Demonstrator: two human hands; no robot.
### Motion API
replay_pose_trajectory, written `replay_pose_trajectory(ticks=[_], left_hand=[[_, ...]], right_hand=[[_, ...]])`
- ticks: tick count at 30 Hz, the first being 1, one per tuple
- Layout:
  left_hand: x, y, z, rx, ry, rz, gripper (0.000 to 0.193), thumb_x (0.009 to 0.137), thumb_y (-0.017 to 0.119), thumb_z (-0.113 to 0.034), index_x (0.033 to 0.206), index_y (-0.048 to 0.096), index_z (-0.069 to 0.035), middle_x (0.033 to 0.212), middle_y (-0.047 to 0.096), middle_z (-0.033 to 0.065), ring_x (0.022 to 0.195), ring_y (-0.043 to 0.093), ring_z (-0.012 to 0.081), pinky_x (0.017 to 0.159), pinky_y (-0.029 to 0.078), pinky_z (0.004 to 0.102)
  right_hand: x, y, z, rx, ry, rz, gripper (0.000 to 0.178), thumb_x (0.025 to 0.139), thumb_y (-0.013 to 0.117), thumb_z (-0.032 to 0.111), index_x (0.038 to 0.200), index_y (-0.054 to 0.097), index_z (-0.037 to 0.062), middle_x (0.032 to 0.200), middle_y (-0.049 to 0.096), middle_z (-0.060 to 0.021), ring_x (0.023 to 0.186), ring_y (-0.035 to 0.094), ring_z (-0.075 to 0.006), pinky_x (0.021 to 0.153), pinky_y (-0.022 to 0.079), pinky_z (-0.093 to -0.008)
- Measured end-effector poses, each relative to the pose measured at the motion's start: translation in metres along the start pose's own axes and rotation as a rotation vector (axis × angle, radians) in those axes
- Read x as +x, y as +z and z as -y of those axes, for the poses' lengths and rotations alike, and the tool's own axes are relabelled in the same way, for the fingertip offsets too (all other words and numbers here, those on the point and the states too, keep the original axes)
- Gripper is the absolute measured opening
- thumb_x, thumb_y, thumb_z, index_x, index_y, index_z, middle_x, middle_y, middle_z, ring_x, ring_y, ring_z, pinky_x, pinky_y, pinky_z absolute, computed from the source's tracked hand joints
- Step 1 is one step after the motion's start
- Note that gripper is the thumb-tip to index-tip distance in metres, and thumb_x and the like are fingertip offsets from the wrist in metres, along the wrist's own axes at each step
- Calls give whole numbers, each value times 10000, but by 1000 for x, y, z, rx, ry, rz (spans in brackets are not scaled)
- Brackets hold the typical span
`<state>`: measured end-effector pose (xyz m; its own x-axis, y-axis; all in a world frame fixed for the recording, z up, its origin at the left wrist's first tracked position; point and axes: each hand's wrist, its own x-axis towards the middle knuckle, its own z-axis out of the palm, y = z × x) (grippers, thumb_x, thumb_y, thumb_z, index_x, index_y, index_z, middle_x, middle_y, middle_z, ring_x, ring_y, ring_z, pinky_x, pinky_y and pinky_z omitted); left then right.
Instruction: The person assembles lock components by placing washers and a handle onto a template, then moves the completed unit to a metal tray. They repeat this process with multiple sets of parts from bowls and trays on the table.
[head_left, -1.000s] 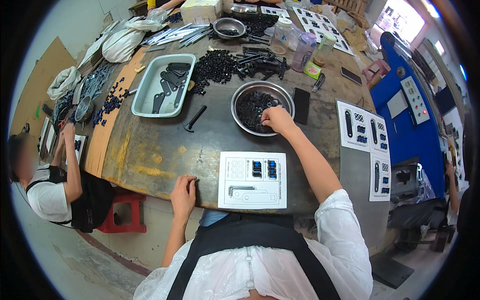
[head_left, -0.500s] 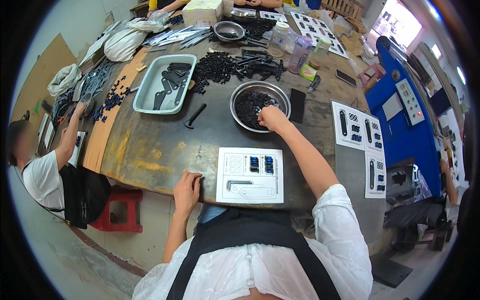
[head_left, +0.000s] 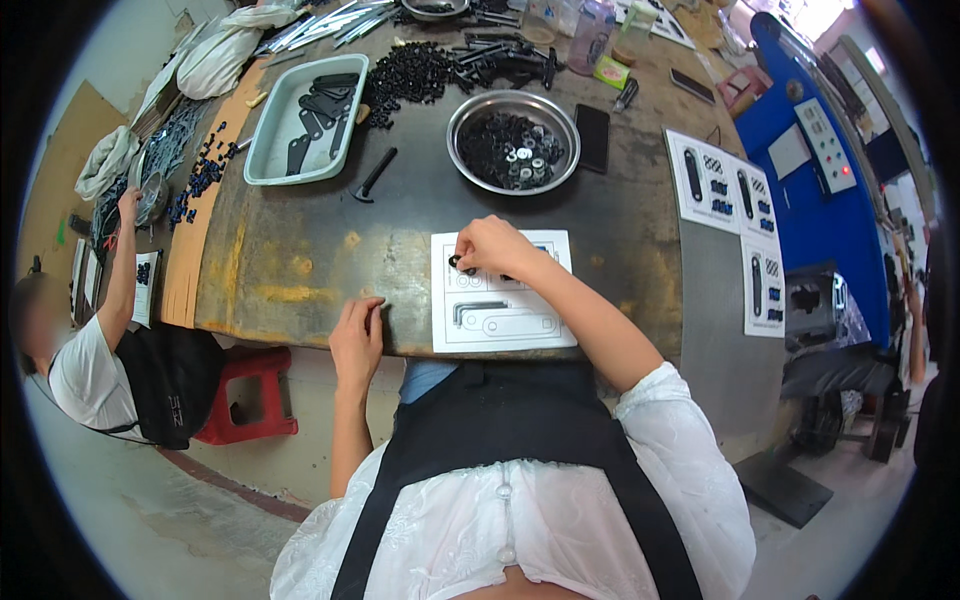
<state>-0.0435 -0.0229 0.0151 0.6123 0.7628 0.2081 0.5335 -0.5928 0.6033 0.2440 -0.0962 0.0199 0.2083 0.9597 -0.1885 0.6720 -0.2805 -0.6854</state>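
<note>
A: Hands?
B: Right hand (head_left: 495, 248): thumb and fingertips pinching a small black ring (head_left: 454, 262), over the upper-left panel of the white card (head_left: 500, 346). Whether ring touches card, cannot tell. Left hand (head_left: 356, 338): at the table (head_left: 300, 240) edge, fingers loosely bent, palm side hidden, nothing seen in it.
A: More rings?
B: Loose heap in the steel bowl (head_left: 468, 176), beyond the card; mostly black, a few paler.
A: Handling?
B: Light, I'd judge. Stiffness uncertain (rubber or metal, hard to say at this size). Unlikely to break; small enough to slip or roll off a fingertip.
A: Best hold?
B: Outer rim, thumb opposite forefinger, light pressure. Flat faces free, so it can lie flush.
</note>
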Motion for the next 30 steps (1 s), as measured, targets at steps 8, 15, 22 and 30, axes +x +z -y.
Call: replay_pose_trajectory(ticks=[8,15,22,30], left_hand=[[-2,10,-18,-111,85,84,129,946,614,-56,1045,695,-75,911,634,98,726,618,253,679,499,340],[31,47,-46,-17,275,168,310,847,625,-37,1106,737,-167,894,590,57,734,623,229,662,505,345],[38,71,-52,30,321,192,377,801,664,-71,1140,740,-217,875,560,34,797,614,216,646,511,351],[35,79,-52,72,397,149,381,789,666,-54,1116,763,-224,857,574,35,721,614,213,622,503,344]], right_hand=[[-7,-6,-7,-17,45,-161,158,813,717,125,956,783,111,922,753,-111,869,720,-293,796,567,-410],[-66,22,-1,-274,-161,-445,321,800,630,6,1024,793,167,1217,626,-48,1058,617,-250,869,519,-392],[-97,51,-2,-362,-230,-558,313,783,604,71,1028,786,141,1359,585,-141,1203,555,-295,1011,442,-405],[-105,59,-5,-310,-196,-608,297,790,602,86,1022,784,119,1355,576,-163,1199,550,-313,1031,430,-418]])
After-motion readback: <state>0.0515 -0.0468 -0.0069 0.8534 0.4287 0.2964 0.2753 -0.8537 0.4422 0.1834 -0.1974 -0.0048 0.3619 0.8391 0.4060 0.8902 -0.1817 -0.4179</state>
